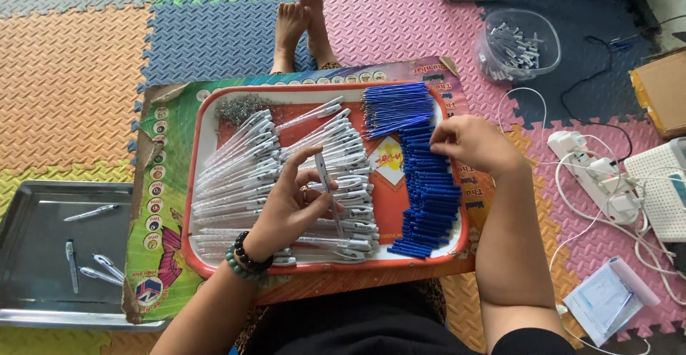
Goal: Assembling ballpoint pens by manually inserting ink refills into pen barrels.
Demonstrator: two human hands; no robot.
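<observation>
— Your left hand pinches a white pen barrel upright over the red tray of barrels.

— And your right hand nips a blue refill from the stack; snagged neighbours could spill onto the mat.

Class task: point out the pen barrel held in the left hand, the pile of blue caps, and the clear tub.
pen barrel (327, 183), head view, mid-shaft.
blue caps (431, 205), head view, pile's middle.
clear tub (493, 65), head view, left wall.
</observation>
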